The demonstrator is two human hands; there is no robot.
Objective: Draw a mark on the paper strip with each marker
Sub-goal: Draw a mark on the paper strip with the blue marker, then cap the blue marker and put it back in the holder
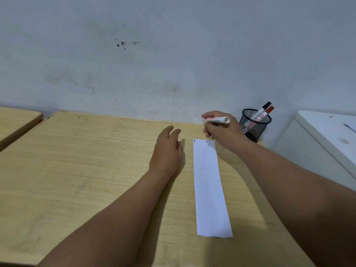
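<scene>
A long white paper strip (209, 187) lies on the wooden table (81, 170), running away from me. A small blue mark (194, 140) sits at its far left corner. My right hand (221, 128) hovers over the strip's far end, shut on a white marker (216, 119) held roughly level; its tip is hidden in my fingers. My left hand (167, 149) rests on the table just left of the strip, fingers loose; whether it holds anything small is hidden. A black mesh cup (254, 125) behind my right hand holds a black-capped marker (262, 110) and a red-capped marker (266, 113).
A stained white wall (173, 54) rises right behind the table. A white cabinet or appliance (323, 137) stands to the right, close to the mesh cup. A second wooden surface (15, 120) adjoins at the far left.
</scene>
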